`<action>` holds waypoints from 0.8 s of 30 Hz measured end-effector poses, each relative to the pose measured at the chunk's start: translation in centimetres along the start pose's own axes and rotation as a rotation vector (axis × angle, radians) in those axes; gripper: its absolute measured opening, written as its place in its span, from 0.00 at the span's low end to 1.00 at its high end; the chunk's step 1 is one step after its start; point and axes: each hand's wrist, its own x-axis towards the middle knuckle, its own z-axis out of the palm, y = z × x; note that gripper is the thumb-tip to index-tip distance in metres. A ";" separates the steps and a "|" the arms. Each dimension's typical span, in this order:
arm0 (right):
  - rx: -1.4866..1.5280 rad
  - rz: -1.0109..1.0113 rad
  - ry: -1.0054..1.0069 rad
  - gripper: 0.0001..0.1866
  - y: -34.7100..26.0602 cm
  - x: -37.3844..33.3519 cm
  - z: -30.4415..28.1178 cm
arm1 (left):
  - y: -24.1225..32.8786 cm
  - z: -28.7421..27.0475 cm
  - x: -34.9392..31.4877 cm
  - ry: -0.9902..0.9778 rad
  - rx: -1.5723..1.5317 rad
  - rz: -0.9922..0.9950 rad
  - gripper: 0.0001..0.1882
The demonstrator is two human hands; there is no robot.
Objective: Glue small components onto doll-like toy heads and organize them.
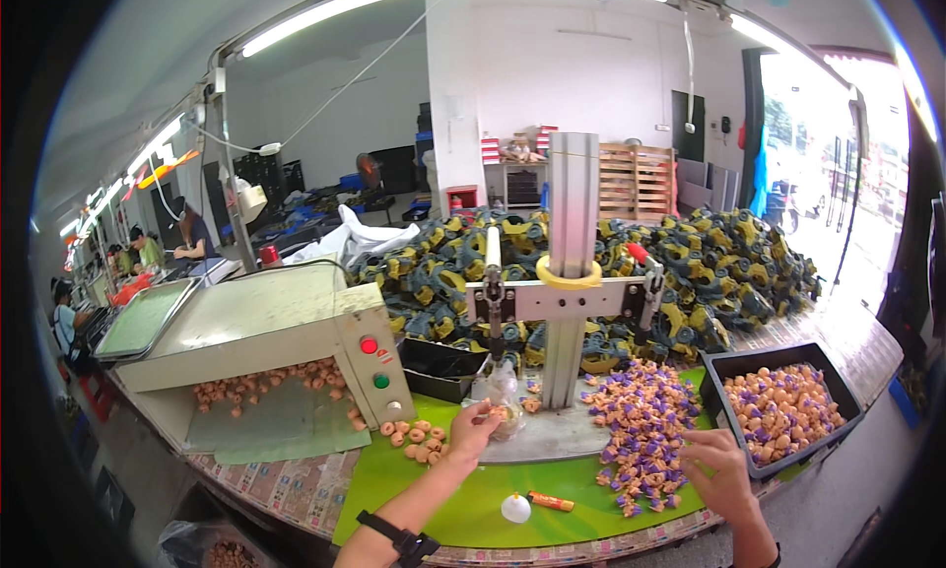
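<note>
My left hand (476,428) is closed in a pinch on a small peach-coloured part, mostly hidden by the fingers. It is beside a clear plastic-wrapped fixture (505,396) at the foot of an upright metal post (572,208). A crossbar (532,300) on the post carries a toggle clamp (494,292) with a white handle and another clamp (645,287) with a red handle. My right hand (719,469), fingers bent and apart with nothing visible in them, is at the right edge of a pile of small peach-and-purple parts (636,420).
Left stands a cream machine (246,312) with peach rings (419,440) near its opening. A black bin (857,415) of parts is at the right. Behind rises a heap of yellow-and-grey pieces (709,282). A white bottle (515,509) and orange tube (551,502) lie in front.
</note>
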 end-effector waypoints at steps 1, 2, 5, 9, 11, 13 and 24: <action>0.020 -0.046 -0.062 0.07 -0.7 0.5 0.7 | -0.3 0.2 0.2 0.051 0.160 0.113 0.16; 0.038 -0.091 -0.122 0.07 -1.4 1.0 1.4 | -0.6 0.3 0.2 0.065 0.161 0.112 0.16; 0.121 -0.137 -0.190 0.07 -3.3 2.2 3.1 | -0.4 0.8 0.2 0.048 0.313 0.294 0.17; 0.157 -0.291 -0.190 0.07 -5.3 5.8 5.6 | -1.3 0.8 0.4 0.045 0.298 0.352 0.16; 0.190 -0.349 -0.176 0.07 -6.4 8.5 7.5 | -1.0 1.2 -0.1 0.086 0.103 0.198 0.15; 0.244 -0.455 -0.149 0.07 -7.9 11.2 9.0 | -2.0 1.0 0.4 0.087 0.143 0.255 0.15; -0.065 -0.505 0.472 0.20 -13.1 24.4 14.7 | -0.7 -0.1 0.5 -0.066 0.326 0.249 0.16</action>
